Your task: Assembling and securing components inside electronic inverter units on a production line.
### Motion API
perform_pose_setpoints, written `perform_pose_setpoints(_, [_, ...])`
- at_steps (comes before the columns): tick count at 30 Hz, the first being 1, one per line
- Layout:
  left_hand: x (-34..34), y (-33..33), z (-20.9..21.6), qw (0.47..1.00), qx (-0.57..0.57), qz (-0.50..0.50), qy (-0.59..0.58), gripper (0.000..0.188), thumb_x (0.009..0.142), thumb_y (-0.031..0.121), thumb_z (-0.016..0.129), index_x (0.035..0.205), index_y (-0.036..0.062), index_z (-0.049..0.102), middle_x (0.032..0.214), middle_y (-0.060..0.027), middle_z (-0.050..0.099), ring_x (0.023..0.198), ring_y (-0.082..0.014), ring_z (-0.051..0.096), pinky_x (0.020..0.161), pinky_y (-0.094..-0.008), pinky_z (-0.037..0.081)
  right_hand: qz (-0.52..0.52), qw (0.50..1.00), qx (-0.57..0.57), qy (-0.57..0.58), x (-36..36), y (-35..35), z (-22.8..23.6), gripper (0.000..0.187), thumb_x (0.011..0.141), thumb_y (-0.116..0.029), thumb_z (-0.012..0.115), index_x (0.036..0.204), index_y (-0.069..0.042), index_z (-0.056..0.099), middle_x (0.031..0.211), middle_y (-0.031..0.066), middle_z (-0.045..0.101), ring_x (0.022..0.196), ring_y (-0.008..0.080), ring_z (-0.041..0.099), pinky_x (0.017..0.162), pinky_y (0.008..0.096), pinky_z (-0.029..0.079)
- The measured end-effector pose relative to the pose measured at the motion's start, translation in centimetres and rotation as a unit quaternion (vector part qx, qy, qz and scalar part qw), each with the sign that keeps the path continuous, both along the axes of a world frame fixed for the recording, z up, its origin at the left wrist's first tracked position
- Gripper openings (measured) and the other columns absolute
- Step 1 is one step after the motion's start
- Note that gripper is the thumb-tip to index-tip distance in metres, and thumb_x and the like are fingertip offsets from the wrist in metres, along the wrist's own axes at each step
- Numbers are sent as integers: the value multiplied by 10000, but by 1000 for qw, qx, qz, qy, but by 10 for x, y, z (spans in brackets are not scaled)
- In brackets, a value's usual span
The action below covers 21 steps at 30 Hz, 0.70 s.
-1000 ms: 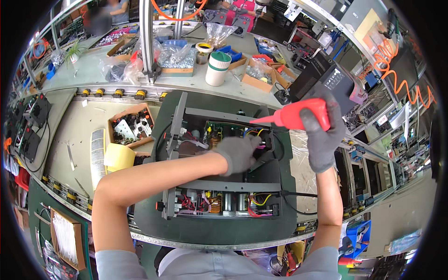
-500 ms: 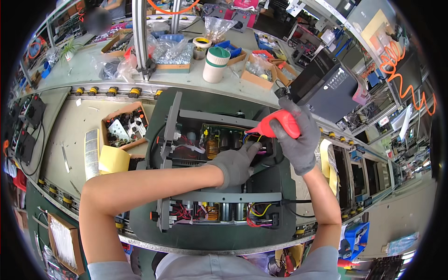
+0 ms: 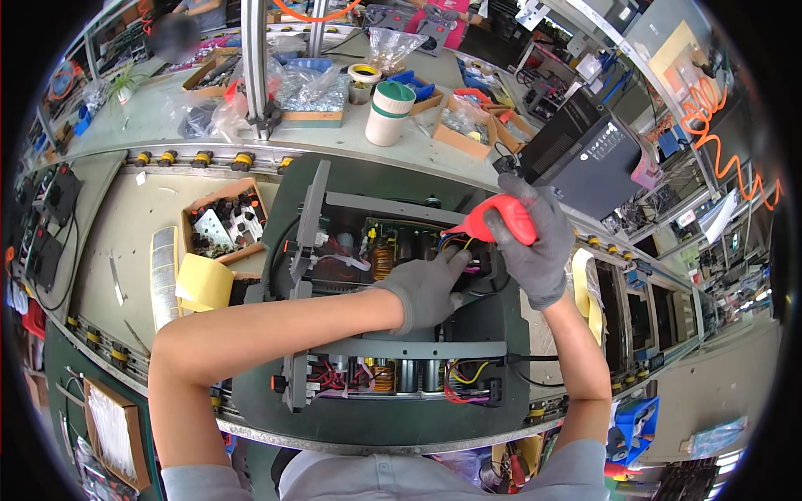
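Two dark metal chassis with open sides lie one behind the other on a green-black mat (image 3: 384,427). The far chassis (image 3: 388,202) shows a circuit board, copper coils and coloured wires (image 3: 451,242). My left hand (image 3: 424,290), gloved in grey, reaches into it; its fingers are stretched against the wires, with the thumb apart. My right hand (image 3: 535,259), also gloved, is closed round a red tool with a tapered tip (image 3: 478,225). That tip points left, right by the wires and my left fingertips. The near chassis (image 3: 401,349) has similar coils and wires; neither hand touches it.
Left of the mat are a carton of small parts (image 3: 224,219) and a yellow roll (image 3: 205,284). Behind the roller rail stand a white cup with a green lid (image 3: 388,115), parts boxes and a black computer case (image 3: 585,159). A person works at the far bench.
My left hand has shifted slightly, its fingers a little higher over the wires. The red tool stays in my right hand in nearly the same place. The view has moved slightly.
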<state>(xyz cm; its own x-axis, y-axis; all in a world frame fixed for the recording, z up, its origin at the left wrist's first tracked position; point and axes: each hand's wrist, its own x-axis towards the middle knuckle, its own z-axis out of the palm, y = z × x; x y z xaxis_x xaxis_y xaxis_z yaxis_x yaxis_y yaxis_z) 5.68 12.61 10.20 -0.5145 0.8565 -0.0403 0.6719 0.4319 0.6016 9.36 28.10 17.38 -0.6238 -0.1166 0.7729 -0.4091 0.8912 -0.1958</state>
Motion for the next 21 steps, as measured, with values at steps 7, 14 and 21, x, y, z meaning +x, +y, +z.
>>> perform_pose_setpoints(7, [-10, -75, 52, 961, 220, 134, 99, 276, 835, 230, 590, 1039, 47, 624, 980, -147, 641, 874, -330, 619, 776, -364, 499, -23, 998, 54, -32, 4, -5, 5, 421, 686, -171, 725, 1092, -154, 614, 806, 77, 574, 665, 261, 585, 599, 333, 472])
perform_pose_setpoints(14, [-32, -175, -25, 913, 323, 238, 70, 706, 812, 497, 609, 1262, -21, 441, 1148, -188, 525, 1064, -292, 557, 901, -328, 439, 8, 998, 66, -19, -5, -23, 10, 414, 689, -156, 730, 1087, -139, 619, 824, 82, 588, 692, 255, 592, 617, 324, 476])
perform_pose_setpoints(21, [-38, -173, -86, 892, 403, 173, -111, 752, 837, 488, 591, 1340, -17, 352, 1234, -200, 459, 1116, -273, 514, 938, -341, 413, 118, 992, 43, 12, -25, -82, 10, 419, 689, -153, 746, 1088, -133, 619, 848, 79, 611, 671, 230, 605, 601, 298, 486])
